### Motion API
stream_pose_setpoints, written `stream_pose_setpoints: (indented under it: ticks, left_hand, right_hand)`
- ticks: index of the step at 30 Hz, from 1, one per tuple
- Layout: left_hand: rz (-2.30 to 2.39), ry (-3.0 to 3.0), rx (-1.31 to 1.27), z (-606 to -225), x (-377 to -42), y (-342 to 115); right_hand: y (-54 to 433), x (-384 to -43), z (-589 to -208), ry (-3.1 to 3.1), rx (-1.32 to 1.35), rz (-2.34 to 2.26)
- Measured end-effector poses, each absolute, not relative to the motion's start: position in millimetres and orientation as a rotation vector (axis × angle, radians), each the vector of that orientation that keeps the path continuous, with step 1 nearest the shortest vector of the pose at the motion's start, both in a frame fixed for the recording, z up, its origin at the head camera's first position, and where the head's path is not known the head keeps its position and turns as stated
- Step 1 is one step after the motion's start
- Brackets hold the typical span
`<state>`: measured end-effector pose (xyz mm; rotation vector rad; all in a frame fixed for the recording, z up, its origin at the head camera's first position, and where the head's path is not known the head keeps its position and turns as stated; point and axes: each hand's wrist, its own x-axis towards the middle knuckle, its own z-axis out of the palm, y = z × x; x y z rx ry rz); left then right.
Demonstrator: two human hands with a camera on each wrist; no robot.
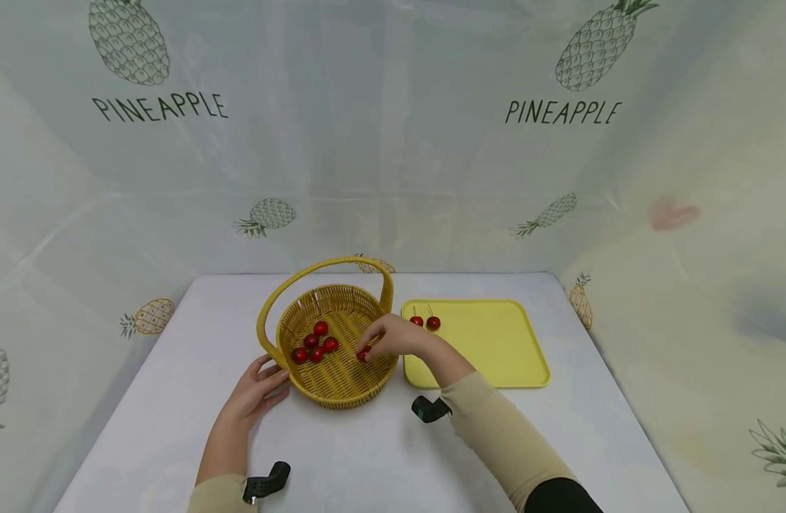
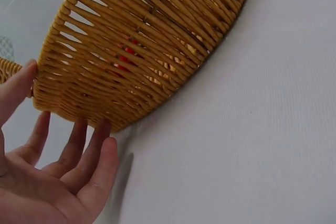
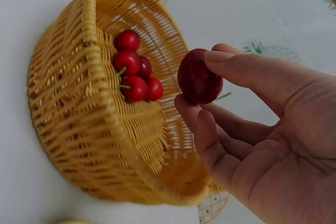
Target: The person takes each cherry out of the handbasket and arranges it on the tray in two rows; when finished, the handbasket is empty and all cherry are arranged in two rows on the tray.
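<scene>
A yellow woven basket with an arched handle stands on the white table. My left hand holds its left side by the foot of the handle. In the left wrist view the thumb is at the rim and the fingertips touch the outer wall. Over the right inside of the basket, my right hand pinches a dark red cherry between thumb and fingers, its green stem showing. Several red cherries lie clustered on the basket's left inside.
Right of the basket lies a yellow tray. Two cherries with stems, one of them this cherry, sit at its upper left, close to the right hand. A pineapple-printed curtain hangs behind the table.
</scene>
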<state>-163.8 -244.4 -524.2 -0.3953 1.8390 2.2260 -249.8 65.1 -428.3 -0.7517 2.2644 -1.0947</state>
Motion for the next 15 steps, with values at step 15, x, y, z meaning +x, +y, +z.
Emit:
stream_pose_setpoints:
  ticks: [15]
  left_hand:
    - [2.110, 2.011, -0.347, -538.4, -168.1, -246.1]
  right_hand:
    - [114.3, -245.5, -426.1, 2.235, -0.679, -1.231]
